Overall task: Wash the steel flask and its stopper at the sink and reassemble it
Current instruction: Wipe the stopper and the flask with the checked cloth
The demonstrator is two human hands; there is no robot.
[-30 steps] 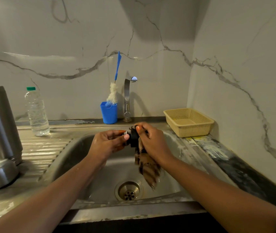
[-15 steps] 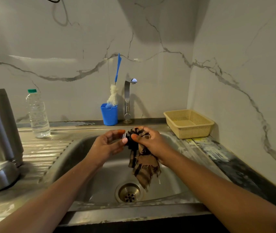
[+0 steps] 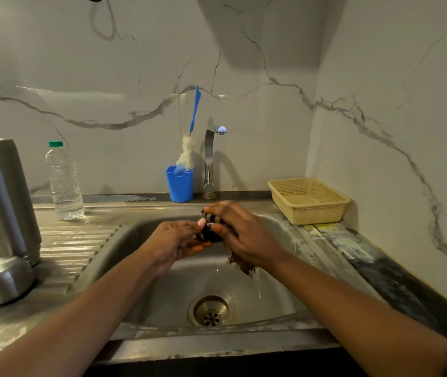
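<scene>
1. Here, above the stainless steel sink basin [image 3: 168, 303], the left hand [image 3: 176, 240] pinches the small round black stopper [image 3: 208, 235] between thumb and fingers.
2. The right hand [image 3: 244, 238] curls over the stopper's right side and grips a brown striped cloth [image 3: 241, 263] against it. The cloth's frayed end hangs below the palm.
3. The tall brushed steel flask [image 3: 2, 197] stands upright at far left on the ribbed draining board [image 3: 75, 240], well apart from both hands.
4. Its domed steel cap [image 3: 2, 281] sits mouth-down just beside the flask's base, on the near side.
5. A clear plastic water bottle [image 3: 64, 183] stands right of the flask.

Dim light, brighter glow top L; big shadow on wall [image 3: 257, 36] top ctr; edges bent, wide-angle.
</scene>
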